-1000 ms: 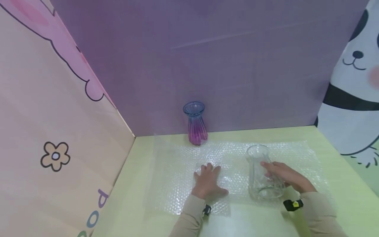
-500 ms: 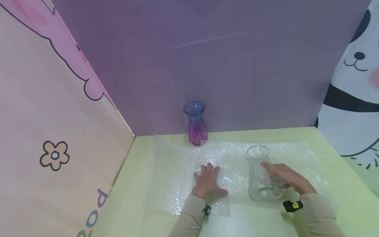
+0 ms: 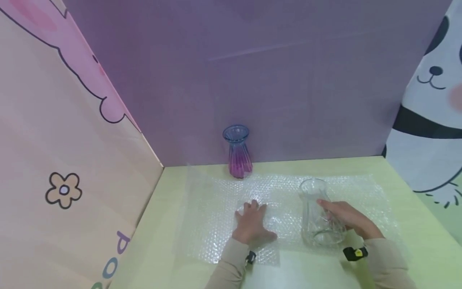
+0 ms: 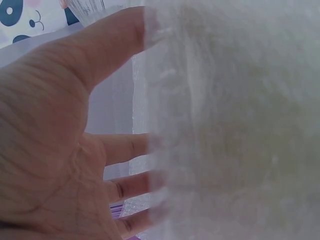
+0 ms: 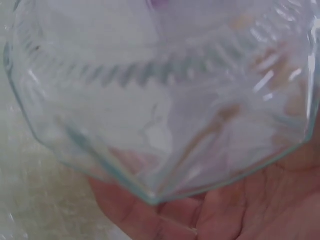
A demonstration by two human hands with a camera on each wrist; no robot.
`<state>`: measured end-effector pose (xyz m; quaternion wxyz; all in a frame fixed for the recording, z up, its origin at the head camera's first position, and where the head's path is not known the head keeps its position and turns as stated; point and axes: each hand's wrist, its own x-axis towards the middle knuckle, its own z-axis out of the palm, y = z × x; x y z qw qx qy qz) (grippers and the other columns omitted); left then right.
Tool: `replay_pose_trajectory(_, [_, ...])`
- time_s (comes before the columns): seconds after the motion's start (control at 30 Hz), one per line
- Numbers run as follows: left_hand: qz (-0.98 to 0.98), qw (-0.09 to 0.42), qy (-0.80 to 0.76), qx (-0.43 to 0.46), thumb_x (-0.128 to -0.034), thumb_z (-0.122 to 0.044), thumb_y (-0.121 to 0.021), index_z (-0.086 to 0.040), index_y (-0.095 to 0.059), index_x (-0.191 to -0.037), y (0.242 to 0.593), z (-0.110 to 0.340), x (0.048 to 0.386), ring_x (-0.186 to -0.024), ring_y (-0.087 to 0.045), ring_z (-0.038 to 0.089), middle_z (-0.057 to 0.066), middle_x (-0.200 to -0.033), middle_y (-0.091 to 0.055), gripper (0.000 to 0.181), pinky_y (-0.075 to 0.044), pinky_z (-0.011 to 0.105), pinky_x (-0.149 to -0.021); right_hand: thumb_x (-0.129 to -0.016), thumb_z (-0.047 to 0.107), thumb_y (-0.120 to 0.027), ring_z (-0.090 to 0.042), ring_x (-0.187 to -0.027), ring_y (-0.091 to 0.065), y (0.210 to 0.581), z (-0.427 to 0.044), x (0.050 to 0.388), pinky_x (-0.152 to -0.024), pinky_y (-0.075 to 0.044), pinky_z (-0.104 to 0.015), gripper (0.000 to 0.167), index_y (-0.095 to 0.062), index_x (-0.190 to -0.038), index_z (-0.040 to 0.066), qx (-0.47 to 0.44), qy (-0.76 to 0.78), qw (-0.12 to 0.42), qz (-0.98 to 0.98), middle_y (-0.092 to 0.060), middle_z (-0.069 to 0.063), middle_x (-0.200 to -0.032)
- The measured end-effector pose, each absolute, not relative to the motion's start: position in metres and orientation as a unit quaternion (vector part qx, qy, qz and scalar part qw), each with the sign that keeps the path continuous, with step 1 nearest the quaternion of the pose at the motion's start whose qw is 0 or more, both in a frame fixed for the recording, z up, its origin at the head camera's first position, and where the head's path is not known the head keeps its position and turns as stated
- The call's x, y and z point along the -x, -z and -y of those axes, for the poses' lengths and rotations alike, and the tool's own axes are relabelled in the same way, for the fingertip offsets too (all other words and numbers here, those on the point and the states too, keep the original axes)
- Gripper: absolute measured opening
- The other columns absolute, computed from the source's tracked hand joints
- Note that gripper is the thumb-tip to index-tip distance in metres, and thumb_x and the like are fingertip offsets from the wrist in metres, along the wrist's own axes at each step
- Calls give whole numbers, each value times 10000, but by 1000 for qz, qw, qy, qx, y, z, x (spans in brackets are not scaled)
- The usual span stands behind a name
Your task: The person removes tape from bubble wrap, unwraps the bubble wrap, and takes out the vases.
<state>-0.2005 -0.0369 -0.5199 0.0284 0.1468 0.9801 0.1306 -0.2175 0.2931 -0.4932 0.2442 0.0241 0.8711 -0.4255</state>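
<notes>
A clear glass vase (image 3: 321,233) stands on the right part of a sheet of bubble wrap (image 3: 213,224). My right hand (image 3: 348,214) holds it from the right side. Close up in the right wrist view, the faceted glass of the vase (image 5: 150,120) covers much of the frame, with part of the hand (image 5: 215,215) below it. On the bubble wrap to the left of the vase rests my left hand (image 3: 251,224), fingers spread. Its fingertips are hidden behind blurred bubble wrap (image 4: 240,120) in the left wrist view.
A blue-to-pink ribbed glass vase (image 3: 239,156) stands at the back edge of the wrap, near the purple backdrop (image 3: 260,88). Printed side panels (image 3: 72,152) flank the pale yellow table (image 3: 159,249). Each wrist wears a dark strapped device.
</notes>
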Motion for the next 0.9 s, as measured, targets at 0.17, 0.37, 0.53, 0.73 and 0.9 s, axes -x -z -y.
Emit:
replay_pose_trajectory(0.17, [-980, 28, -135, -147, -660, -615, -850, -234, -455, -1532, 519, 38, 201, -1417, -409, 385, 133, -1553, -449, 1031, -376, 736, -1076, -1003, 718, -342, -412, -1222, -597, 493, -293, 217, -869, -575, -561, 980, -319, -1532, -107, -23, 423, 242, -873, -605, -273, -1357])
replay_pose_trajectory(0.37, [-979, 28, -137, -146, -662, -612, -851, -221, -453, -1536, 518, 38, 201, -1422, -403, 397, 144, -1559, -442, 1036, -372, 743, -1075, -1010, 708, -337, -385, -1197, -616, 492, -292, 217, -867, -580, -543, 969, -322, -1528, -111, -21, 421, 237, -875, -608, -277, -1354])
replay_pose_trajectory(0.53, [-980, 28, -135, -143, -667, -627, -834, -234, -443, -1543, 518, 37, 201, -1428, -399, 387, 132, -1565, -436, 1037, -368, 739, -1083, -1014, 697, -348, -327, -1162, -626, 490, -291, 217, -867, -577, -506, 949, -348, -1519, -107, -22, 421, 232, -877, -643, -225, -1305])
replay_pose_trajectory(0.73, [-981, 32, -131, -140, -669, -646, -827, -243, -428, -1554, 520, 37, 200, -1443, -388, 391, 134, -1584, -418, 1051, -360, 740, -1092, -1001, 716, -358, -302, -1142, -620, 490, -289, 215, -840, -571, -442, 954, -386, -1501, -96, -29, 428, 230, -873, -640, -212, -1299])
replay_pose_trajectory(0.9, [-981, 35, -132, -140, -678, -645, -821, -246, -421, -1559, 521, 37, 198, -1447, -382, 391, 135, -1589, -411, 1046, -357, 742, -1094, -1002, 711, -363, -290, -1120, -622, 492, -289, 214, -828, -566, -410, 955, -389, -1489, -110, -30, 434, 226, -872, -649, -207, -1272])
